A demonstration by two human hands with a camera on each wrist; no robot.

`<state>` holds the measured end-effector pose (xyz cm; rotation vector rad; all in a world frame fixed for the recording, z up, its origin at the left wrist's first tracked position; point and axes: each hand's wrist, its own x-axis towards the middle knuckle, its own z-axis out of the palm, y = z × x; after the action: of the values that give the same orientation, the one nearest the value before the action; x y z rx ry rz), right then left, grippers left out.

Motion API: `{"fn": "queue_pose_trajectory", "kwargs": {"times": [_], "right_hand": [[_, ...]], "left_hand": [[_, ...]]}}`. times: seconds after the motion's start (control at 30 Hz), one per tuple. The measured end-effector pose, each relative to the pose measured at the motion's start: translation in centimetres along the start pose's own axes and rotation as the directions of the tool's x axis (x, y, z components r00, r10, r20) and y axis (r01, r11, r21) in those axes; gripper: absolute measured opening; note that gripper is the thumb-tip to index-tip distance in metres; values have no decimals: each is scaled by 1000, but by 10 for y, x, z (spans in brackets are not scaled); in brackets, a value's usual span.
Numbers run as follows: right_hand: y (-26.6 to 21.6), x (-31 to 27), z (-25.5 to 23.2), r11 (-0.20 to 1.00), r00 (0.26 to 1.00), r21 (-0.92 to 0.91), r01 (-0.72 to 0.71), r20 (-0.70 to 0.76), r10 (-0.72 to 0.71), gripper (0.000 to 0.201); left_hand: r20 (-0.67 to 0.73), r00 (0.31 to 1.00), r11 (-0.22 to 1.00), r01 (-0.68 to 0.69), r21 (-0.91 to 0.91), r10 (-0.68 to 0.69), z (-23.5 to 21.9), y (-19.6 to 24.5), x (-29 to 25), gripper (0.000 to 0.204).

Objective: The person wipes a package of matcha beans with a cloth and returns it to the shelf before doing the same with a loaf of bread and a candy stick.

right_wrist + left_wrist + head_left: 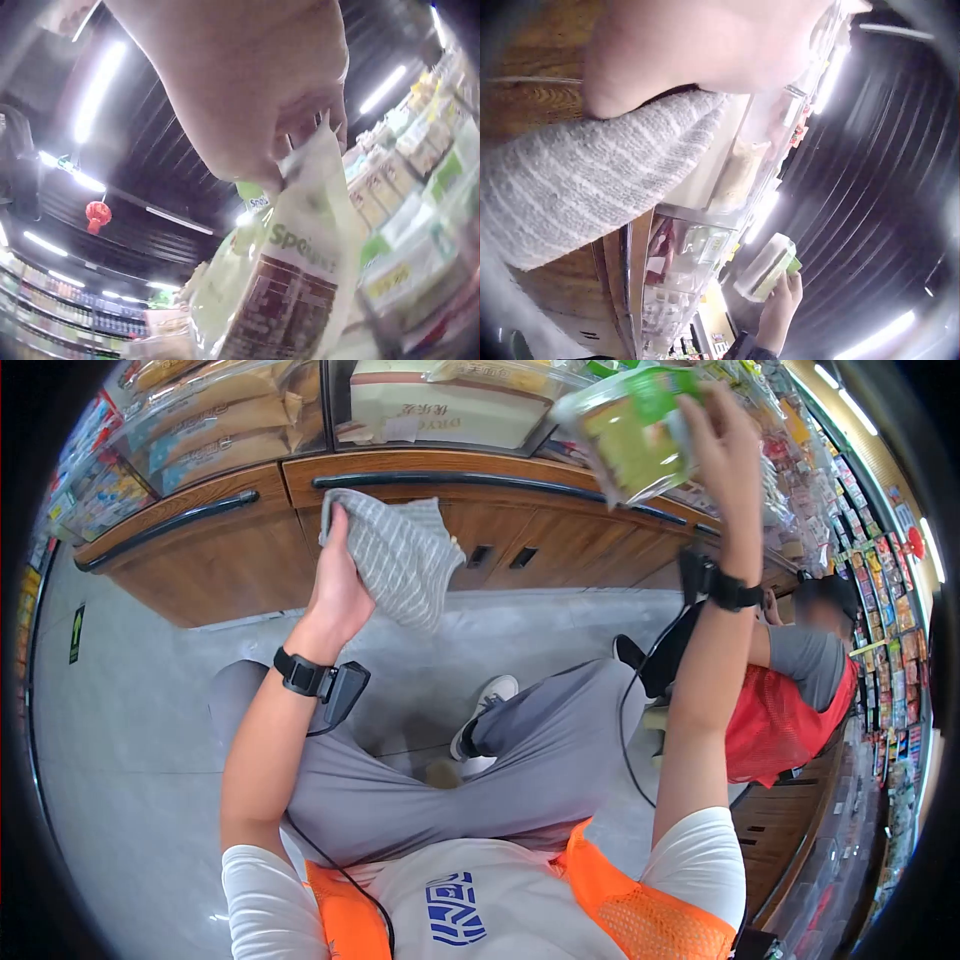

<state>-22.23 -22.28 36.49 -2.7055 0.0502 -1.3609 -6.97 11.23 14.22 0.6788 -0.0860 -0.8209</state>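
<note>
A grey cloth with white stripes (400, 555) hangs from my left hand (343, 585), the thumb pressed over its upper edge. In the left wrist view the striped cloth (600, 172) stretches out below the hand. My right hand (725, 455) pinches the edge of a clear plastic food package (635, 435) with a green label and yellow-green contents, raised over the shelf front. Close up in the right wrist view, the package (292, 277) shows green print and a brown text panel, with the fingers gripping its top edge.
A wooden cabinet (400, 480) with a dark rail stands ahead, bearing clear bins of packaged food (230, 420) and a white box (440, 405). At the right, a person in a red vest (790, 710) crouches near stocked shelves (890, 630). Grey floor (130, 690) lies at the left.
</note>
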Motion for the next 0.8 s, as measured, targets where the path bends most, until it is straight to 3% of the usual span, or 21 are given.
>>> {"fn": "queue_pose_trajectory", "kwargs": {"times": [0.07, 0.17, 0.2, 0.23, 0.27, 0.3, 0.33, 0.37, 0.4, 0.43, 0.47, 0.53, 0.57, 0.73, 0.8], "right_hand": [[-38, -25, 30, 994, 986, 28, -108, 133, 104, 26], [-74, -60, 77, 975, 965, 189, -113, 253, 63, 26], [-82, -71, 93, 951, 958, 280, -134, 283, 52, 25], [-93, -80, 104, 927, 911, 261, -270, 380, 159, 25], [-96, -91, 119, 910, 909, 316, -270, 396, 133, 22], [-102, -99, 132, 867, 884, 378, -324, 447, 136, 21], [-109, -111, 142, 816, 854, 426, -391, 499, 149, 20], [-115, -120, 151, 746, 845, 514, -423, 522, 119, 17], [-125, -126, 154, 665, 806, 549, -507, 576, 138, 11], [-125, -133, 158, 653, 782, 545, -526, 612, 118, 8], [-122, -140, 163, 644, 763, 543, -539, 639, 100, 6], [-128, -157, 173, 562, 770, 609, -560, 634, 80, 6], [-132, -167, 174, 550, 744, 591, -591, 663, 87, 5], [-132, -170, 163, 257, 672, 638, -726, 738, 69, 4], [-125, -163, 156, 209, 655, 628, -750, 750, 96, 5]], "left_hand": [[34, 997, 997, -67, -25, 68, 4, 8, -2, 65], [131, 964, 971, -237, 44, 230, 11, 15, -10, 63], [97, 962, 959, -264, 107, 254, 10, 12, -11, 60], [57, 958, 942, -287, 171, 281, 6, 9, -10, 57], [10, 946, 920, -318, 229, 325, 0, 7, -9, 55], [93, 955, 870, -294, 395, 281, -13, 5, -6, 52], [313, 874, 685, -485, 544, 371, -6, 6, -14, 58], [448, 810, 501, -586, 637, 379, -5, 1, -12, 67], [501, 807, 546, -585, 600, 313, -3, -11, -15, 79], [587, 751, 471, -653, 593, 301, -4, -22, -15, 88], [635, 737, 325, -673, 664, 231, -7, -29, -19, 100], [678, 722, 157, -692, 705, 140, -11, -37, -29, 112], [671, 737, 174, -673, 719, 81, -17, -39, -29, 113], [620, 751, 242, -573, 783, -226, -19, -19, -25, 114], [647, 742, 317, -579, 751, -179, -23, -13, -12, 89]]}}
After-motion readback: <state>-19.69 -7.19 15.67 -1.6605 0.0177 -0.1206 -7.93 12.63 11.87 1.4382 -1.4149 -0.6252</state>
